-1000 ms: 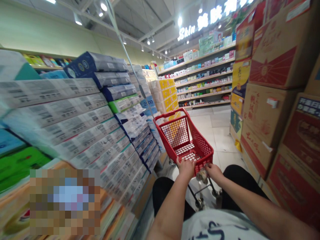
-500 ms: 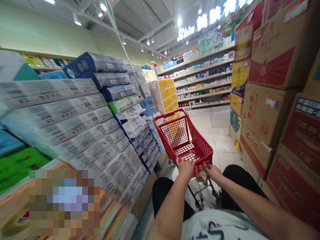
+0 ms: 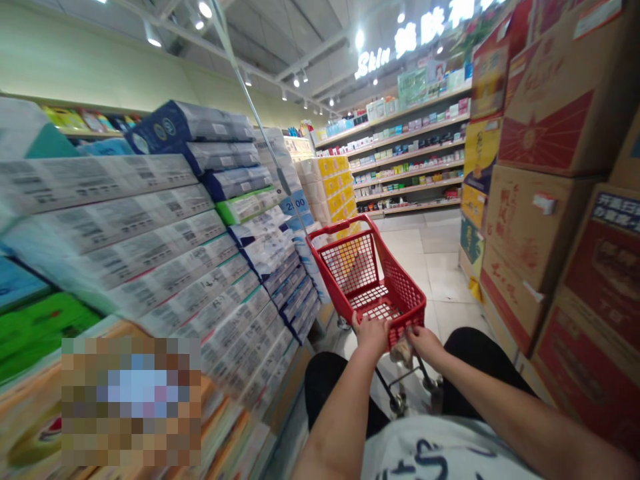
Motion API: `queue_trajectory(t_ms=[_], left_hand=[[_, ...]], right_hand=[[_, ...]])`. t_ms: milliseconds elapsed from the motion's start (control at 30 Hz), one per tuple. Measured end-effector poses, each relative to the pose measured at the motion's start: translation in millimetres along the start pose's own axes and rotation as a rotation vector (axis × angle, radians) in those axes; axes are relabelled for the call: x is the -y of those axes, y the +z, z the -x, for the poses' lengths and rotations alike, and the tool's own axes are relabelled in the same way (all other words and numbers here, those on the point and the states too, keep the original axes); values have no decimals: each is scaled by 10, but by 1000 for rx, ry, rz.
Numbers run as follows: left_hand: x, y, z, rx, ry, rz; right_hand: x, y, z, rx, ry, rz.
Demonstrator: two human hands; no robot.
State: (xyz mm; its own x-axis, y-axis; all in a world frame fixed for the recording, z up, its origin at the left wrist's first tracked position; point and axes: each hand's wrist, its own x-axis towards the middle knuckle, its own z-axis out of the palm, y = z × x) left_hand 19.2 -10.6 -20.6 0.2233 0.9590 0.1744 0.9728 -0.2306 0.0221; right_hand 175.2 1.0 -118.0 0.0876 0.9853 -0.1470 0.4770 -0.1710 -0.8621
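Observation:
A red plastic shopping cart (image 3: pixel 400 287) with a mesh basket stands in front of me, between my knees. No goods show inside its basket. My left hand (image 3: pixel 373 335) is closed over the near rim of the basket, fingers hooked over the edge. At the near right corner, my right hand (image 3: pixel 424 343) has its fingers pinched together against the basket's lower front. What those fingers hold is too small to make out. Just below them hangs a pale brownish thing (image 3: pixel 401 353), its kind unclear, partly hidden by the hand.
Stacked wrapped packs (image 3: pixel 165 220) rise close on my left, with a blurred patch (image 3: pixel 131 400) below. Cardboard cartons (image 3: pixel 530 220) are piled on the right. Pale floor tiles (image 3: pixel 440 267) lead to shelves of small boxes (image 3: pixel 410 160). A slanting metal pole (image 3: pixel 255 110) stands beyond the cart.
The view has shifted very slightly. Both hands stay at the cart's near edge, with only a tiny movement of the right fingers; the cart stays in place.

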Motion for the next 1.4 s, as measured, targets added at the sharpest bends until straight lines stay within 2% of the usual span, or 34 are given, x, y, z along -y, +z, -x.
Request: queue_trajectory(t_ms=[133,600,733,933,1033,1200,1400], left_hand=[[8,-4,-3,22,12,7],[10,11,-2,-3,15,30],[14,20,-7,-13,14,38],[13,-3,-8,23,12,13],[14,-6,-7,10,16,24],[17,5,-3,-3,17,24],[22,10,0,7,9,11]], right_hand=[[-35,30,-24,32,39,15],[102,-70,72,-72,-154,178],[75,-50,38,-5,-114,219],[73,-10,36,-38,-112,177],[86,-4,44,-25,-83,160],[75,-3,37,-70,-122,178],[48,-24,18,-7,-116,273]])
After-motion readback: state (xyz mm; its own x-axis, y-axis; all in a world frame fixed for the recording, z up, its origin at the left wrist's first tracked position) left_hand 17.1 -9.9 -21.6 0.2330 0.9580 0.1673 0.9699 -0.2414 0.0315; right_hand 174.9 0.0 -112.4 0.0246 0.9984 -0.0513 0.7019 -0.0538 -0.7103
